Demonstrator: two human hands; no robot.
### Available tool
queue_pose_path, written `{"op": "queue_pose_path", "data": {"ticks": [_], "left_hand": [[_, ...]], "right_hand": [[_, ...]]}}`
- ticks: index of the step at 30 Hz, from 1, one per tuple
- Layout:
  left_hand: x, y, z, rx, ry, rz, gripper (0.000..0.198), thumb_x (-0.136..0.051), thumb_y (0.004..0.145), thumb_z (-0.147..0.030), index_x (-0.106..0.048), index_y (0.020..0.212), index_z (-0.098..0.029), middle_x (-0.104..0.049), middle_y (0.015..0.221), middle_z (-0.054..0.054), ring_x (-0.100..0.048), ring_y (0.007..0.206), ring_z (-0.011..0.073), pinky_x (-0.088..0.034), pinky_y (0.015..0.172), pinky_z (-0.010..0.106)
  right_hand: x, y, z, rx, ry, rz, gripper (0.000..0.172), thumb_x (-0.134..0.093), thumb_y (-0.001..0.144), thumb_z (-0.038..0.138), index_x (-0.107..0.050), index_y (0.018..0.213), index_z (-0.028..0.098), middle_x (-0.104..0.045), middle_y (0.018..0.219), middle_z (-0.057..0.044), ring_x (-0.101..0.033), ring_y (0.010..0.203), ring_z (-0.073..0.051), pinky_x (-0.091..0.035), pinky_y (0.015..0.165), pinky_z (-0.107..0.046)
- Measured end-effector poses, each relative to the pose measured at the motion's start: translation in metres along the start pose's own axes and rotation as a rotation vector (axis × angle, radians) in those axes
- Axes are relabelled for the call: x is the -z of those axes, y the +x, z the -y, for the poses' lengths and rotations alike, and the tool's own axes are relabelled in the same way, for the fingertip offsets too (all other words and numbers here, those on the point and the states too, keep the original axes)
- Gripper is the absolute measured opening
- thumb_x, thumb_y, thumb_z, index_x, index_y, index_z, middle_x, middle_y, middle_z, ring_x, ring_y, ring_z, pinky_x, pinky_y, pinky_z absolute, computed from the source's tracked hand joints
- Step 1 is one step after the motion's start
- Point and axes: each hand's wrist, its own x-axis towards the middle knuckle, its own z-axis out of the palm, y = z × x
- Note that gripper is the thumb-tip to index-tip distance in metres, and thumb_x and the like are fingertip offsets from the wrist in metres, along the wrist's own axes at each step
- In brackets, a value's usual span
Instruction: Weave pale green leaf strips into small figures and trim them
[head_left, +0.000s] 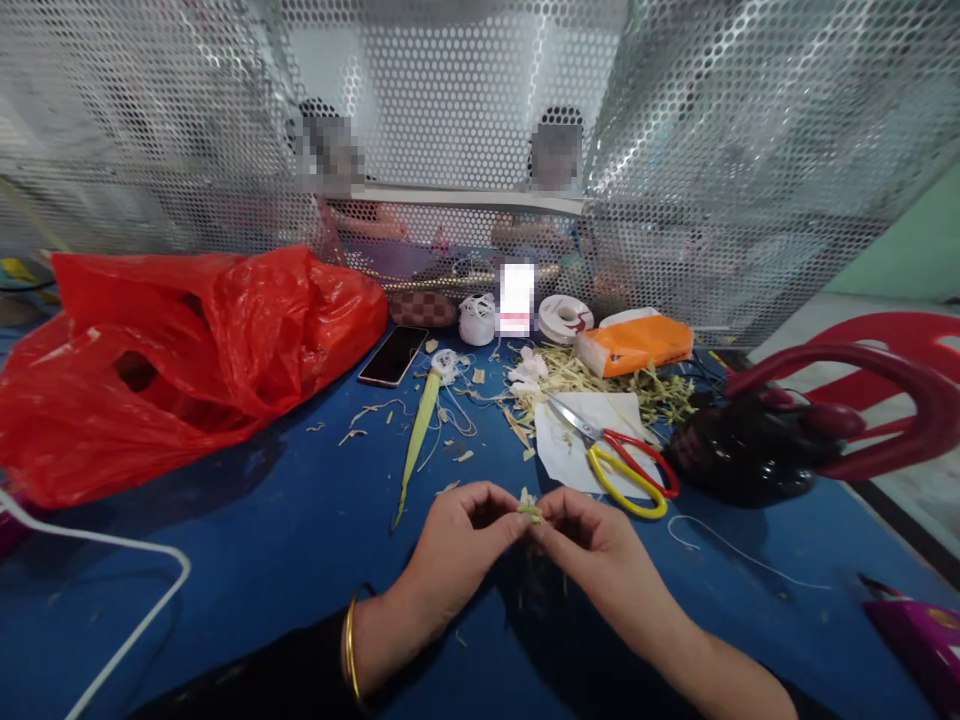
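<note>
Near the front of the blue table, my left hand (461,540) and my right hand (600,550) meet fingertip to fingertip. Both pinch a small pale-green piece of plant strip (529,508), possibly folded or knotted; its finer shape is too small to make out. Beyond my right hand lie scissors (611,450) with one red and one yellow handle, resting on a white paper (551,450). To the far left of my hands is a long pointed green leaf (420,430), with a bundle of white thread (444,366) at its upper end.
A red plastic bag (187,360) fills the left side. A phone (394,356), a ribbon spool (565,318), an orange packet (636,342) and dried plant strips (562,372) lie at the back, before a perforated metal screen (450,90). A dark pot (742,455) stands right.
</note>
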Motion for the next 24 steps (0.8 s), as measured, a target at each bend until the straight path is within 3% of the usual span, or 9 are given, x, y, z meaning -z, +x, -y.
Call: {"op": "queue_pose_path", "data": {"ticks": [8,13,19,24], "left_hand": [[0.0012,0.0010,0.0003,0.000,0.053,-0.057,0.011,-0.062,0.069,-0.024,-0.069,0.068,-0.016,-0.067,0.063,0.002,-0.057,0.060,0.0130,-0.043,0.061,0.025],[0.0033,0.0006,0.0007,-0.091,0.139,-0.104,0.012,-0.062,0.072,-0.028,-0.066,0.070,-0.017,-0.067,0.067,0.002,-0.058,0.062,0.0141,-0.044,0.060,0.026],[0.0021,-0.0038,0.0036,-0.331,0.330,-0.152,0.003,-0.070,0.069,-0.021,-0.069,0.066,-0.020,-0.070,0.080,0.003,-0.063,0.080,0.0183,-0.046,0.079,0.032],[0.0007,-0.0062,0.0078,-0.374,0.395,-0.205,0.006,-0.075,0.070,-0.024,-0.071,0.065,-0.023,-0.070,0.084,0.003,-0.063,0.084,0.0206,-0.046,0.082,0.035]], "right_hand": [[0.0011,0.0003,-0.0027,-0.050,0.054,0.020,0.024,-0.069,0.071,0.038,-0.059,0.074,0.017,-0.056,0.064,0.003,-0.044,0.057,-0.010,-0.034,0.054,-0.023],[0.0020,0.0002,-0.0051,-0.062,0.093,0.033,0.024,-0.071,0.070,0.038,-0.059,0.073,0.017,-0.058,0.064,0.002,-0.048,0.058,-0.011,-0.037,0.056,-0.024],[-0.0024,-0.0005,-0.0054,-0.039,0.117,0.024,0.027,-0.075,0.067,0.037,-0.056,0.068,0.018,-0.054,0.058,0.005,-0.043,0.053,-0.008,-0.034,0.050,-0.021],[-0.0057,-0.0021,-0.0068,-0.032,0.038,-0.001,0.026,-0.073,0.067,0.036,-0.053,0.065,0.019,-0.050,0.056,0.005,-0.041,0.052,-0.008,-0.033,0.049,-0.021]]}}
